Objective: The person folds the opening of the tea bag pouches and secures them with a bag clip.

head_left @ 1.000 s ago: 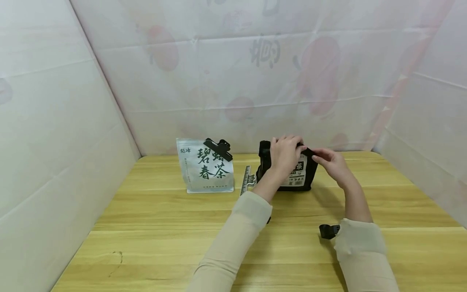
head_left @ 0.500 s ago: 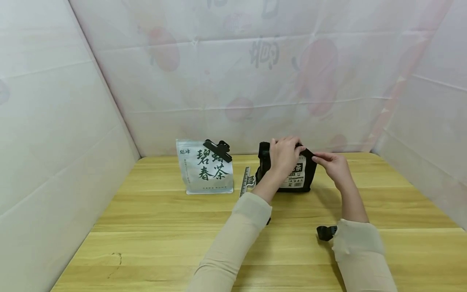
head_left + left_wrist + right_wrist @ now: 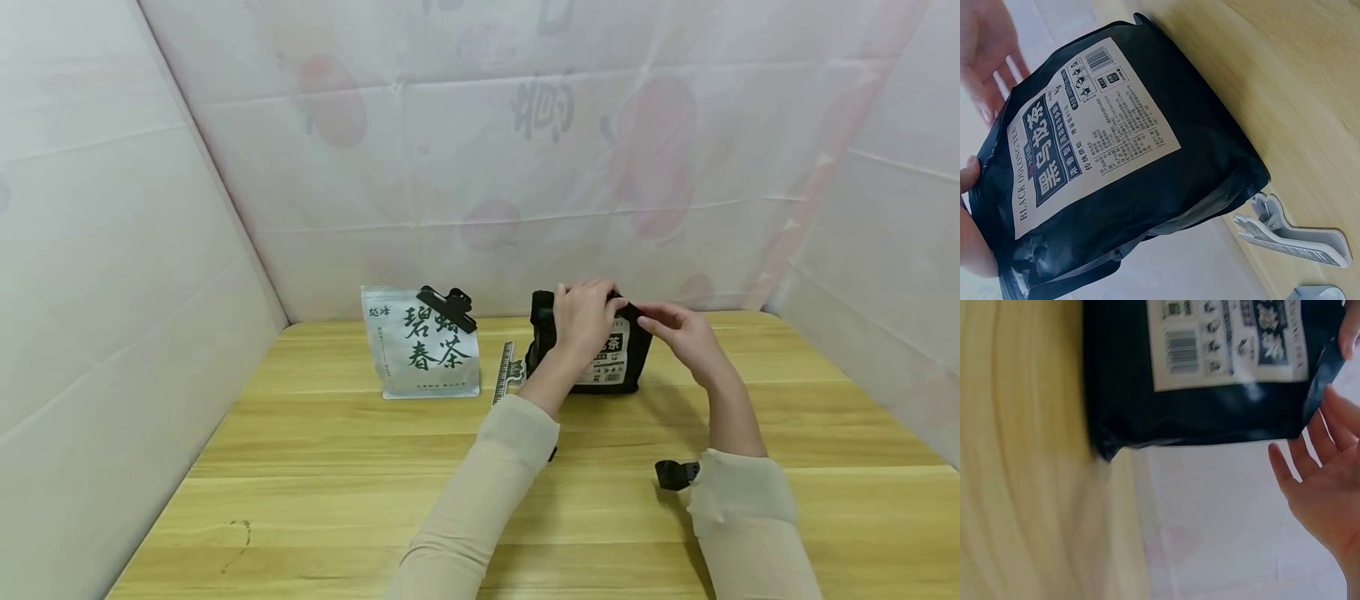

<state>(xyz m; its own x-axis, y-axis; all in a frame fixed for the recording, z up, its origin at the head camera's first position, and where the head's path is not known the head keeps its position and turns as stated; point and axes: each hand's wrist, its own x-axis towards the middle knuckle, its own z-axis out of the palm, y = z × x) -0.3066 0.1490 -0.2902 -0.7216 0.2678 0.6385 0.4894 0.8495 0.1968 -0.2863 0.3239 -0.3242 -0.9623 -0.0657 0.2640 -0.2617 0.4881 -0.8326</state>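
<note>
The left hand (image 3: 583,318) grips and the right hand (image 3: 686,335) pinches one black, glossy tea pouch (image 3: 1104,144); one pale-blue, flat pouch (image 3: 422,343) wears one black clip (image 3: 448,309).

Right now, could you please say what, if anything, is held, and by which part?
The black bag: left hand grips its top edge, right hand pinches its top right corner.

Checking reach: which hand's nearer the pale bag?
Left: the left hand grips the black bag, right of the pale bag; the right hand is farther right, at the black bag's corner.
</note>
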